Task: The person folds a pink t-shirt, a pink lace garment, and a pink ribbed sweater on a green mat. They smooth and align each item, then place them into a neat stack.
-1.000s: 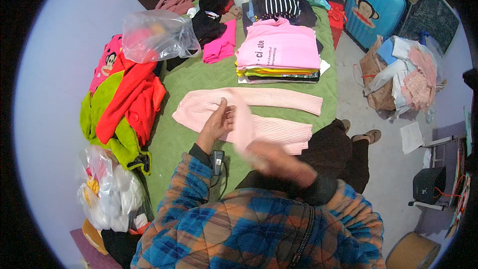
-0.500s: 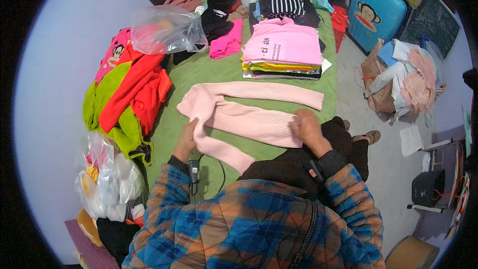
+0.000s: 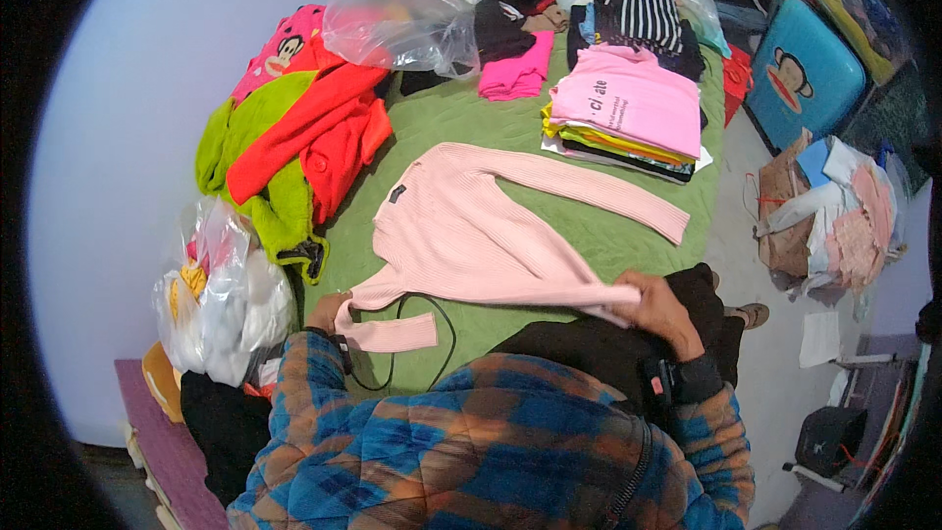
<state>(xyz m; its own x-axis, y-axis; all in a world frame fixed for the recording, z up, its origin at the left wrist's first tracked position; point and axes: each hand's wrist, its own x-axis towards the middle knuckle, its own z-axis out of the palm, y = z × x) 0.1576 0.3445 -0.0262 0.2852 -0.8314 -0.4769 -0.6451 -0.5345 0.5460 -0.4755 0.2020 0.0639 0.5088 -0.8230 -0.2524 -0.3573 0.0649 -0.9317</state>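
Observation:
A pale pink ribbed sweater (image 3: 471, 226) lies spread across the green bedcover (image 3: 530, 123), its neck with a dark label toward the left. My left hand (image 3: 329, 311) is closed on the near sleeve, whose cuff end folds back to the right; part of that hand is hidden by the cloth and my sleeve. The hem corner is gripped in my right hand (image 3: 659, 312), which pulls the fabric up into a taut fold near my dark-trousered leg (image 3: 549, 342). The far sleeve stretches out flat to the right, touched by neither hand.
Beyond the sweater stands a stack of folded clothes (image 3: 628, 103). Red and green garments (image 3: 294, 152) and a stuffed plastic bag (image 3: 221, 309) line the left. A clear bag (image 3: 392, 25) sits at the back. On the floor at right are a blue suitcase (image 3: 805, 69) and a clothes-filled bag (image 3: 834, 211).
The sweater's body has been unfolded and spread toward me. My left hand has moved left and nearer with the sleeve; my right hand has shifted nearer with the hem. The view has shifted.

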